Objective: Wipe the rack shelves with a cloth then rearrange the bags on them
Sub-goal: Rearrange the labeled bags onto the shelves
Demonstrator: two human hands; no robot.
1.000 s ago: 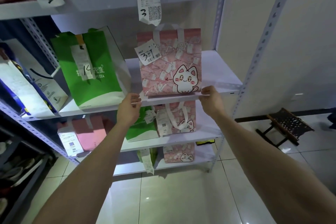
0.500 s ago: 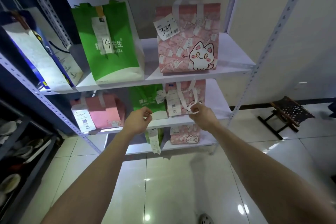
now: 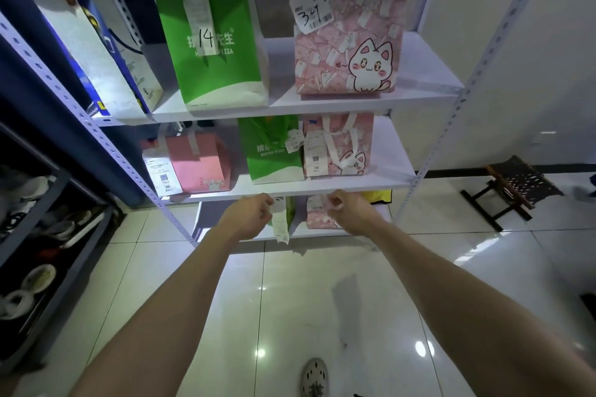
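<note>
- A glossy tiled floor [image 3: 290, 300] runs up to a white metal rack [image 3: 322, 185] set against a pale wall, with a darker rack [image 3: 48, 235] of shoes to the left and a small folding stool [image 3: 516, 184] to the right.
- The bags stand on three visible shelves: a green bag [image 3: 213, 42] marked 14 and a pink cat bag [image 3: 348, 39] on the upper one; a plain pink bag [image 3: 196, 164], a second green bag [image 3: 274, 151] and a smaller cat bag [image 3: 338, 145] on the middle one; more bags on the lowest.
- These look like light, stiff-sided carrier bags that would crumple if squeezed. The safest hold is probably the webbing handles at the top, or both flat sides together.
- Loose receipts hang from them and could tear or snag.
- The left hand [image 3: 248, 219] and right hand [image 3: 346, 213] reach toward the lowest shelf, just under the middle shelf's front edge. Each grip is curled nearly closed.
- The left fingers sit beside a dangling receipt [image 3: 280, 226]; whether they pinch it I cannot tell. The right hand's hold is just as unclear.
- The lowest bags are mostly hidden behind the hands and the shelf edge.
- No cloth shows anywhere.
- The blue and white bag [image 3: 96, 48] at left is partly cut off by the rack post.
</note>
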